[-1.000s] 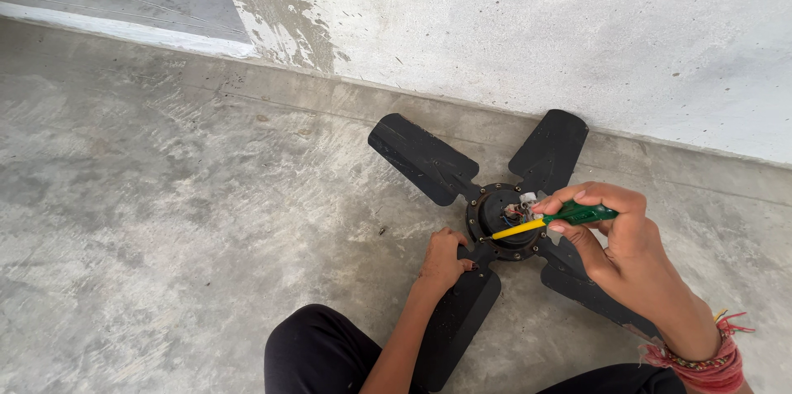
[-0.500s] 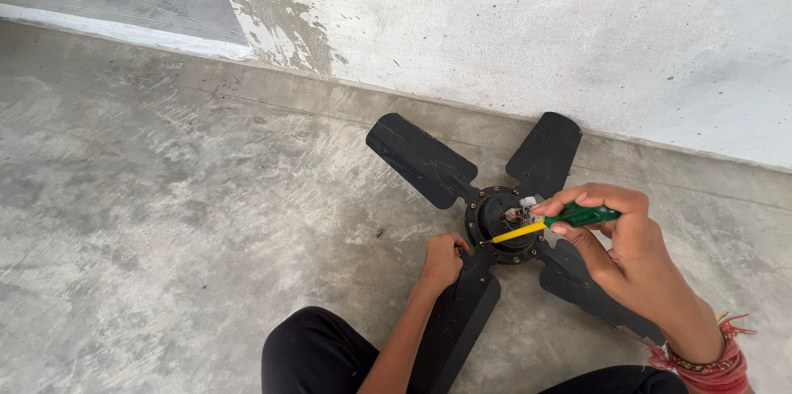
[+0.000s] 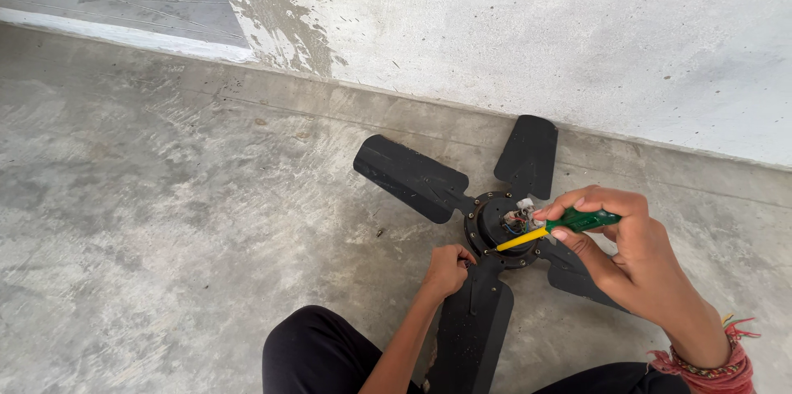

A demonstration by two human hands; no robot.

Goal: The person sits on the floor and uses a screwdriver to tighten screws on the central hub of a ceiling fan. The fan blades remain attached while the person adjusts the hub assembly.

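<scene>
1. The right hand (image 3: 627, 245), at the right of the frame, was closed around a screwdriver (image 3: 561, 226) with a green handle and yellow shaft, pinched between thumb and fingers, its tip pointing left into the fan's hub (image 3: 501, 225).
2. The left hand (image 3: 446, 270), lower centre, was curled shut on the root of the nearest blade (image 3: 470, 328), just below the hub.
3. The black ceiling fan (image 3: 412, 175) lay flat on the concrete floor (image 3: 165, 221) at centre right, blades spread, small wires showing at the hub.
4. It looked rigid and fairly heavy at the motor; the thin blades would likely flex, so a grip near the hub seemed safest. The wires looked delicate.
5. A whitewashed wall (image 3: 536, 31) ran behind, with a step (image 3: 107, 18) at the upper left.
</scene>
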